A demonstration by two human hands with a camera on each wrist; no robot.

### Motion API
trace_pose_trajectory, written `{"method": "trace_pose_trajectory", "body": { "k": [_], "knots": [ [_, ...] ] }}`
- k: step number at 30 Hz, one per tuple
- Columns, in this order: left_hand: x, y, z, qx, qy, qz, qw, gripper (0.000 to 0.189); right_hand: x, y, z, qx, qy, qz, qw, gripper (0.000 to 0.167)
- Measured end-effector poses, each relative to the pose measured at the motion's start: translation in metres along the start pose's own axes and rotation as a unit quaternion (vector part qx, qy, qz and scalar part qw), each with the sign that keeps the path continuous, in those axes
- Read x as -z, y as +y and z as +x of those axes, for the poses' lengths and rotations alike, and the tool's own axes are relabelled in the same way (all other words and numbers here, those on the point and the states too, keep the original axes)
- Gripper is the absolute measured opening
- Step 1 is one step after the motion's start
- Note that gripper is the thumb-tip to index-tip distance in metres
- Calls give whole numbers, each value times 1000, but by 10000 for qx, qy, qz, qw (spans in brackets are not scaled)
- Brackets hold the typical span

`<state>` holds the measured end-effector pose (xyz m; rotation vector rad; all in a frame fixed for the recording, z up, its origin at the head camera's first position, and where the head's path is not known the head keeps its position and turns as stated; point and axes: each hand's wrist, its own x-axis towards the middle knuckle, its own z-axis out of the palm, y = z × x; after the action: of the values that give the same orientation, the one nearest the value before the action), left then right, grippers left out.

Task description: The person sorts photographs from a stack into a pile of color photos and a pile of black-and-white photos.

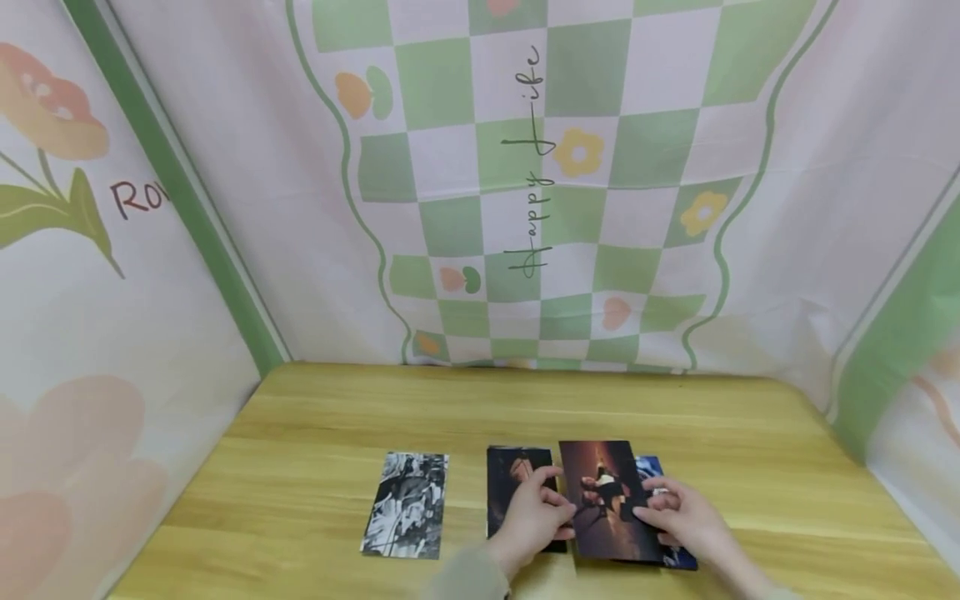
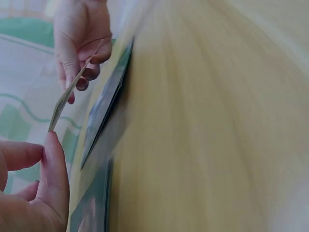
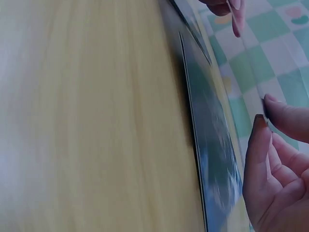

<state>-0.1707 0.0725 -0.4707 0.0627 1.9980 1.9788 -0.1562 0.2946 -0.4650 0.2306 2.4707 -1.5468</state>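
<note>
A dark brown photo card (image 1: pixel 611 533) with figures printed on it is held between my two hands. My left hand (image 1: pixel 532 512) pinches its left edge with thumb and fingertip, above a dark photo stack (image 1: pixel 501 475). The opposite edge is pinched by my right hand (image 1: pixel 686 521), over a blue photo stack (image 1: pixel 678 558) that the card partly covers. In the left wrist view the card (image 2: pixel 72 89) appears edge-on, raised off the table. The right wrist view shows the glossy blue stack (image 3: pixel 215 159) below the right thumb and fingers.
A black-and-white photo (image 1: pixel 408 504) lies apart on the left of the wooden table (image 1: pixel 300 467). Behind the table hangs a green-and-white checked curtain (image 1: pixel 517 217), with printed fabric walls at both sides.
</note>
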Motion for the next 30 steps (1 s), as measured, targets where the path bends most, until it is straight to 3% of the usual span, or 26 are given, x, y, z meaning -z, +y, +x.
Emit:
{"method": "trace_pose_trajectory", "body": {
  "k": [7,12,21,30],
  "knots": [
    [-32,-7,11,-70,289,249,9992,47,22,12,-3,18,20,-269,9996,51],
    [-45,-10,14,-167,386,473,9980,45,26,19,-3,110,39,-365,9993,45],
    [-49,-9,17,-189,463,992,9938,48,26,23,0,132,350,-665,9971,43],
    [-51,-5,18,-422,549,1746,9822,51,28,16,5,209,653,-1818,9809,40]
  ]
}}
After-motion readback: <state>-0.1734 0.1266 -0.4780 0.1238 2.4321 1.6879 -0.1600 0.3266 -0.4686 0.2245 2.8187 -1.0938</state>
